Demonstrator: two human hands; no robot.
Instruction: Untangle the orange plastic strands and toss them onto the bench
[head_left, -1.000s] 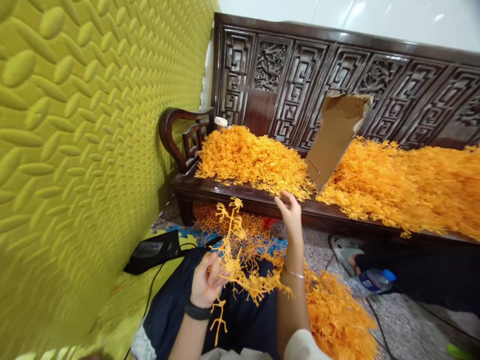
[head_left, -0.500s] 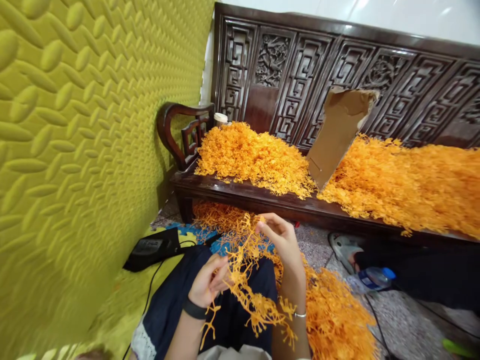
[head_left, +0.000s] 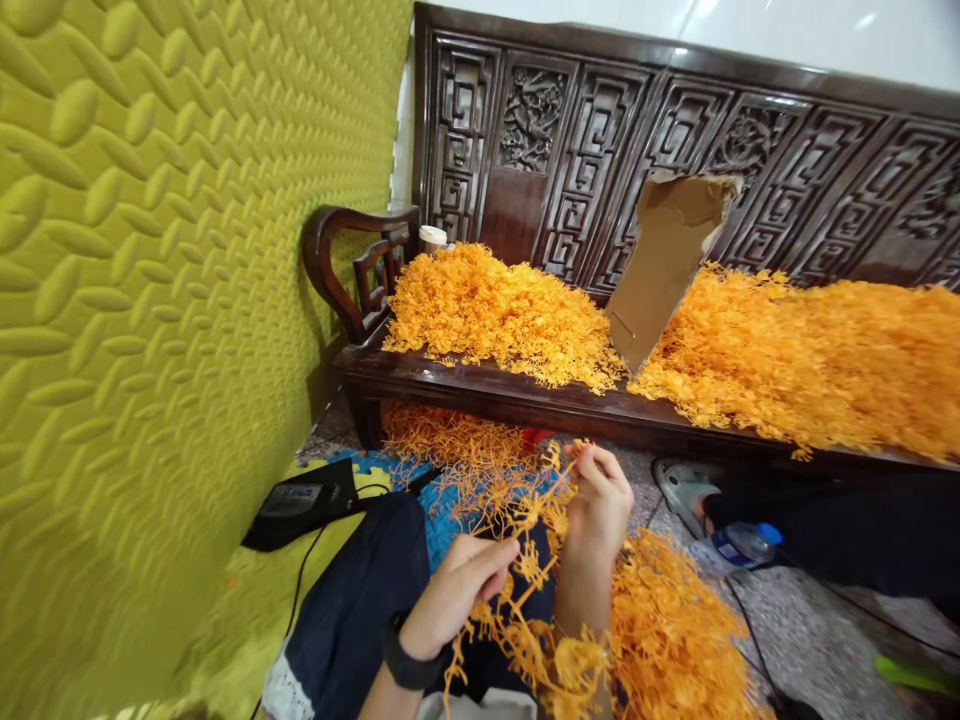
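Observation:
Over my lap hangs a branching orange plastic sprig (head_left: 529, 566) with curly, flower-like ends. The fingers of my right hand (head_left: 602, 500) pinch its upper end, in front of the bench edge. Lower and to the left, my left hand (head_left: 463, 590) is closed, thumb stretched along the fingers, against the sprig's side; its fingertips are partly hidden. Further strands droop below both hands and across my right forearm. A large pile of orange sprigs (head_left: 679, 630) lies to the right of my lap, and thin orange stems (head_left: 457, 445) cover the floor mat ahead.
A dark carved wooden bench (head_left: 480, 385) stands ahead, bearing two orange heaps (head_left: 495, 310) parted by a cardboard piece (head_left: 664, 270). At left are a yellow padded wall (head_left: 187, 250) and a black device (head_left: 300, 500). A bottle (head_left: 746, 545) lies near another person's shoe (head_left: 682, 500).
Both hands have moved right, carrying the sprig along. My left hand has turned so that its back faces up. A red thing under the bench edge shows more now.

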